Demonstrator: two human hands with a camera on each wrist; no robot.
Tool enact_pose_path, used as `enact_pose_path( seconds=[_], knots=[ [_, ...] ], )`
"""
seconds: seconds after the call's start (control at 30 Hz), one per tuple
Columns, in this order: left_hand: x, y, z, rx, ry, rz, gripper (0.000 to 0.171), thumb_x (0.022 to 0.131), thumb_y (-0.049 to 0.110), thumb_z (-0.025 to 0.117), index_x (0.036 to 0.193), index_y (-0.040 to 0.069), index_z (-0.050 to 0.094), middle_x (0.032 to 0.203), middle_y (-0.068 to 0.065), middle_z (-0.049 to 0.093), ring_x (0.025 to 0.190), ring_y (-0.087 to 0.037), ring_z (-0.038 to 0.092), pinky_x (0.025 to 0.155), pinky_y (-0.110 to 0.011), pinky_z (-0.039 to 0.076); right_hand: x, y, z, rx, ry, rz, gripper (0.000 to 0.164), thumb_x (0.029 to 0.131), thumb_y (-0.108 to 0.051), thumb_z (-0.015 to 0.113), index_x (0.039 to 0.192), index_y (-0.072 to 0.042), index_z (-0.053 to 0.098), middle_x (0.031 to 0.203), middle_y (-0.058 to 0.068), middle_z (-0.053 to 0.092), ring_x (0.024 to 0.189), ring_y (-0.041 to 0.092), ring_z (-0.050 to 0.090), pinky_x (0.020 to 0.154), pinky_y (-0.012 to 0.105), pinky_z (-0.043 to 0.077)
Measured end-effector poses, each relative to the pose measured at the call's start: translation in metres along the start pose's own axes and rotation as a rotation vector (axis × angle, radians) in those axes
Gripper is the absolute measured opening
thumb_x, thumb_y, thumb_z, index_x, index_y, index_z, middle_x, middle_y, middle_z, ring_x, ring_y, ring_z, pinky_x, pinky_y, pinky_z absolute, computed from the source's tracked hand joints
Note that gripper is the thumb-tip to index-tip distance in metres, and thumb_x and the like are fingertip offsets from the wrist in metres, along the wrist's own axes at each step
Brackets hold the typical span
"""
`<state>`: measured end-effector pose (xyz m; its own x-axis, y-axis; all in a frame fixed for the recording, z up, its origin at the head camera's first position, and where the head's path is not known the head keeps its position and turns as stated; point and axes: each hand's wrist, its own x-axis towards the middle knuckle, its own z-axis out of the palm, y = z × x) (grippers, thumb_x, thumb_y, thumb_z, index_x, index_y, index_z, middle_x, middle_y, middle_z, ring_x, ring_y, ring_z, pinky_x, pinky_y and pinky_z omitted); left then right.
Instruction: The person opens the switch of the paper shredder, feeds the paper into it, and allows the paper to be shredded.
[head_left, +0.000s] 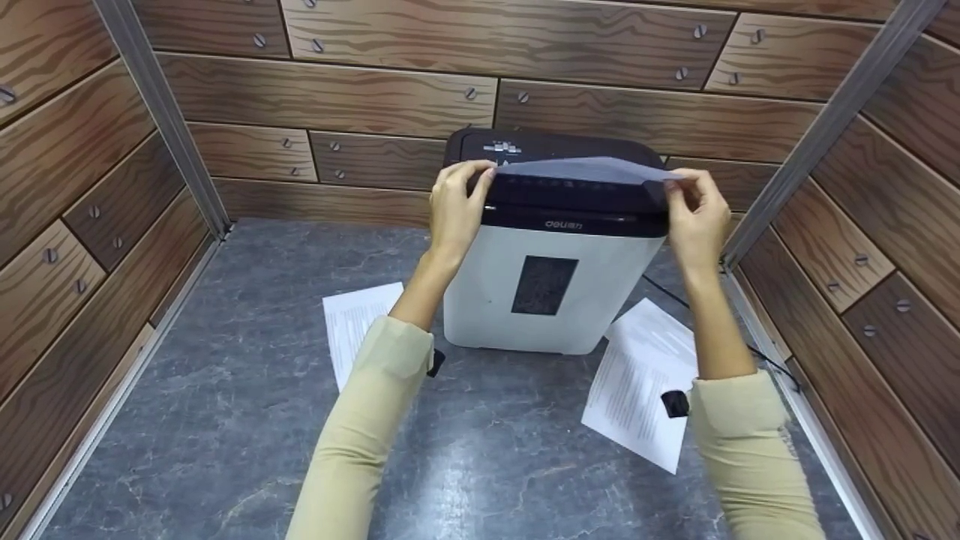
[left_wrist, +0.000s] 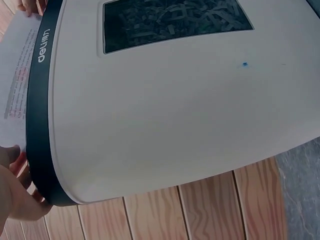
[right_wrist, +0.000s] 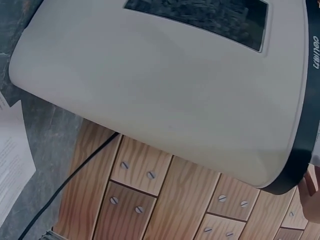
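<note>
The left hand [head_left: 459, 202] and right hand [head_left: 699, 219] are pinching opposite ends of the paper [head_left: 585, 169] over the shredder [head_left: 555, 246], ideally holding it square and unwrinkled.

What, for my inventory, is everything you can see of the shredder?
The shredder stands upright on a grey marbled surface, before a wood-patterned wall. Its pale, plastic-looking body carries a black top with a "deli" logo; a dark front window shows shredded strips inside. The left hand and right hand hold a sheet over the top; whether fingers touch the shredder is unclear. A black cable emerges behind it.
</note>
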<state>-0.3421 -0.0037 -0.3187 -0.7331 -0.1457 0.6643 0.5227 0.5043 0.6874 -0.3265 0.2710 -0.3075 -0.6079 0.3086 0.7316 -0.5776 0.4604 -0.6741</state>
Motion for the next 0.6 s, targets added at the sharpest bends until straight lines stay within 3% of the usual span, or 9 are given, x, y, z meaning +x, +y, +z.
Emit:
enact_pose_path(
  seconds=[0.27, 0.43, 0.6],
  knots=[
    [-0.002, -0.002, -0.001, 0.104, -0.087, -0.019, 0.023, 0.092, 0.022, 0.057, 0.107, 0.009, 0.069, 0.107, -0.005, 0.065, 0.11, -0.018, 0.05, 0.096, -0.027, 0.036, -0.002, 0.011, 0.002, -0.052, -0.049, 0.049, 0.01, 0.087, 0.002, 0.06, 0.093, 0.009, 0.063, 0.093, 0.012, 0.067, 0.088, 0.007, 0.061, 0.077, 0.02, 0.045],
    [-0.002, -0.002, -0.002, 0.158, -0.139, -0.001, 0.028, 0.093, 0.022, 0.056, 0.115, 0.007, 0.065, 0.112, -0.005, 0.063, 0.115, -0.02, 0.047, 0.105, -0.024, 0.022, -0.003, 0.011, 0.002, -0.036, -0.058, 0.053, 0.012, 0.088, 0.002, 0.058, 0.096, 0.009, 0.063, 0.096, 0.014, 0.066, 0.091, 0.01, 0.061, 0.08, 0.021, 0.045],
    [-0.006, -0.002, -0.003, 0.233, -0.178, 0.046, 0.033, 0.093, 0.022, 0.056, 0.12, 0.003, 0.06, 0.118, -0.008, 0.06, 0.119, -0.021, 0.045, 0.108, -0.027, 0.016, -0.014, -0.014, 0.001, -0.054, -0.079, 0.04, 0.023, 0.086, 0.007, 0.057, 0.108, 0.012, 0.055, 0.106, 0.02, 0.063, 0.104, 0.024, 0.057, 0.091, 0.024, 0.041]
  ],
)
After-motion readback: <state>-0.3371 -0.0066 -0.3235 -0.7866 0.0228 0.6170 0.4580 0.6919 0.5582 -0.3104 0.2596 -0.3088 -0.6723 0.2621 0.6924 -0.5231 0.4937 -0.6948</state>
